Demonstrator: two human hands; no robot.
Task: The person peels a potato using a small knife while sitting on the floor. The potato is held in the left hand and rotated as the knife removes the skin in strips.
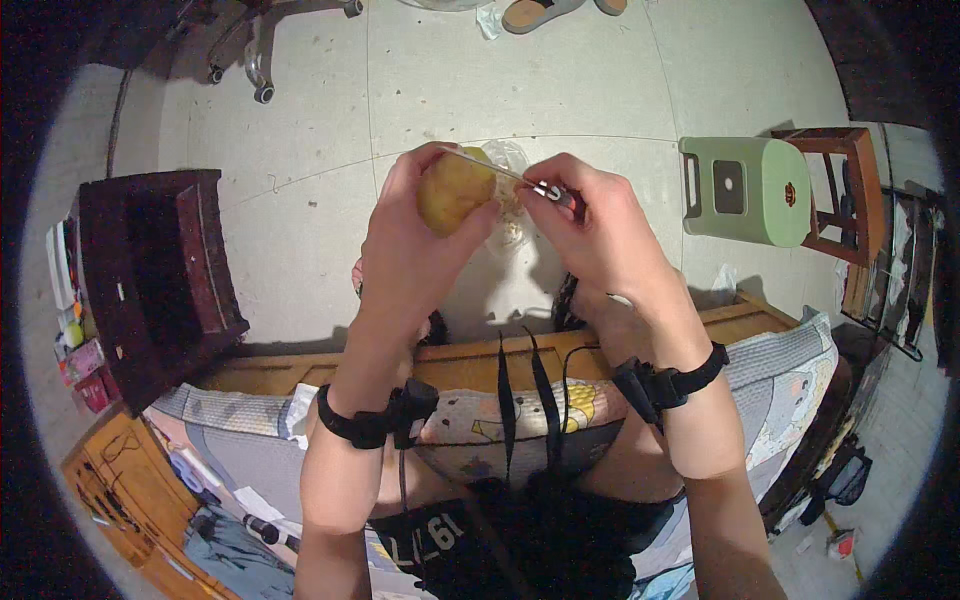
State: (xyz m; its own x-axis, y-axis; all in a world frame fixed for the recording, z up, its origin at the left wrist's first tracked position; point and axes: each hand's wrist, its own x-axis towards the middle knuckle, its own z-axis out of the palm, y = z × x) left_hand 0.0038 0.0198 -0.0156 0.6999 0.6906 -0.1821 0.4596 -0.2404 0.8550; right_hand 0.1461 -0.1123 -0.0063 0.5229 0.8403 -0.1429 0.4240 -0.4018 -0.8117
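Note:
My left hand (409, 247) wraps around a round yellow-green fruit (452, 196), perhaps a pear, above the floor. In my right hand (600, 221) is a small knife with a red and dark handle (574, 204). Its thin blade (491, 163) reaches left across the fruit's upper side, towards my left fingertips; whether the edge cuts into the skin I cannot tell. Beneath both hands, a clear plastic bag or container (508, 238) with small scraps rests on the floor, partly hidden by my hands. Black straps with small devices circle both wrists.
To the right are a green plastic stool (784, 195) and a brown wooden stool (866, 199). A dark wooden cabinet (214, 281) stands left. Wheeled chair legs (257, 71) and a slipper (529, 13) lie ahead. Under me is a bed with a patterned cover (240, 420); dark straps (506, 405) hang before me.

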